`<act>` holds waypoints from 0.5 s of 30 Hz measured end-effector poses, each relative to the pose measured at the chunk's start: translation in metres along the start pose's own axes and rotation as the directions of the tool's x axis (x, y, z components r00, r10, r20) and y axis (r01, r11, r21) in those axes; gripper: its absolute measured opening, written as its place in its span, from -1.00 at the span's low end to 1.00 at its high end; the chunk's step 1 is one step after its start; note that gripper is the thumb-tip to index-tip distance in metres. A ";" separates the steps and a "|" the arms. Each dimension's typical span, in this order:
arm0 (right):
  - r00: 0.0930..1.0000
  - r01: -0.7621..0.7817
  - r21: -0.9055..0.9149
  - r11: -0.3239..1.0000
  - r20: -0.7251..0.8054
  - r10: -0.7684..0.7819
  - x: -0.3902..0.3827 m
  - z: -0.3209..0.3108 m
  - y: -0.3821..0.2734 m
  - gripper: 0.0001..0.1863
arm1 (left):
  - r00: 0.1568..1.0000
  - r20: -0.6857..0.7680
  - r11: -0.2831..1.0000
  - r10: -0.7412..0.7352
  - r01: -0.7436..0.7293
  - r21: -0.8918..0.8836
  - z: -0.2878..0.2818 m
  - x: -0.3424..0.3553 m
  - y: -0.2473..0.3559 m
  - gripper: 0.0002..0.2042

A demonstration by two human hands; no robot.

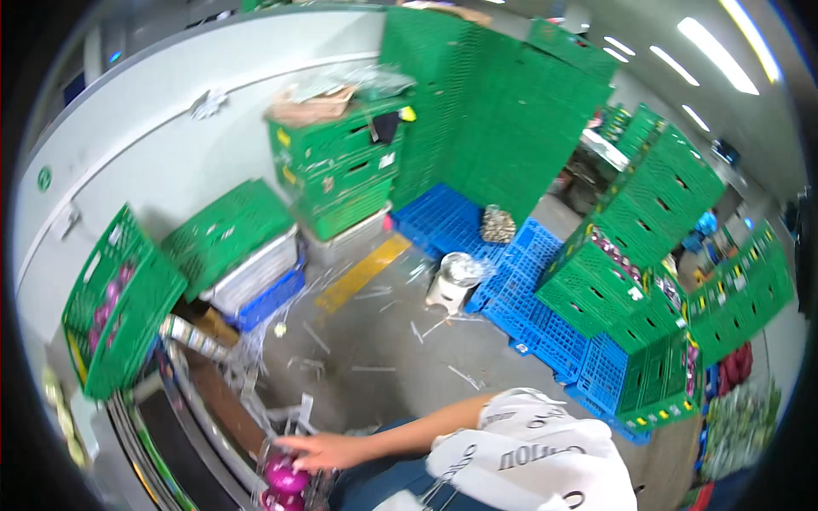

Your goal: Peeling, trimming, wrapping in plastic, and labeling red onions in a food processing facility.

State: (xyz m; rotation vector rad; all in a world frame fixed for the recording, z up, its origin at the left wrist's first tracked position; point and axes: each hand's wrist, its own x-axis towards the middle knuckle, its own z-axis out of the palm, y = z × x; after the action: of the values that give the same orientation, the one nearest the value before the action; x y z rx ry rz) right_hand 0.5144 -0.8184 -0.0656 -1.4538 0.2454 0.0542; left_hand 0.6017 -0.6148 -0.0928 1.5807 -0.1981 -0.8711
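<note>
My right hand point(328, 450) reaches in from the lower right, its arm in a white printed sleeve point(528, 443). Its fingers and thumb lie over the upper edge of a clear plastic pack point(317, 487), which holds shiny, round purple vegetables point(286, 477). Their exact kind is hard to make out. The pack is beside a dark conveyor belt point(175, 439) at the lower left, and the picture's lower edge cuts off part of it. My left hand is out of sight.
A tilted green crate point(123, 315) with purple vegetables stands left of the belt. Strips of waste litter the grey floor point(375, 341). A white bucket-like container point(452, 285) stands near blue pallets point(545, 311). Stacked green crates point(503, 102) rise behind and at right.
</note>
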 end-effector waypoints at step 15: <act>0.833 -0.097 -0.311 0.945 0.494 0.248 0.301 0.000 -0.074 -0.36 | 0.839 -0.543 0.929 0.008 -0.207 -0.306 -0.111 0.101 0.061 -0.25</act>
State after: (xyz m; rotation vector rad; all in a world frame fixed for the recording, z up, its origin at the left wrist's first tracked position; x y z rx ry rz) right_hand 0.8215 -0.8610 -0.0529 -1.6272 -0.0907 0.6570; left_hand 0.7629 -0.6012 -0.0842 1.3909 0.2591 -0.3194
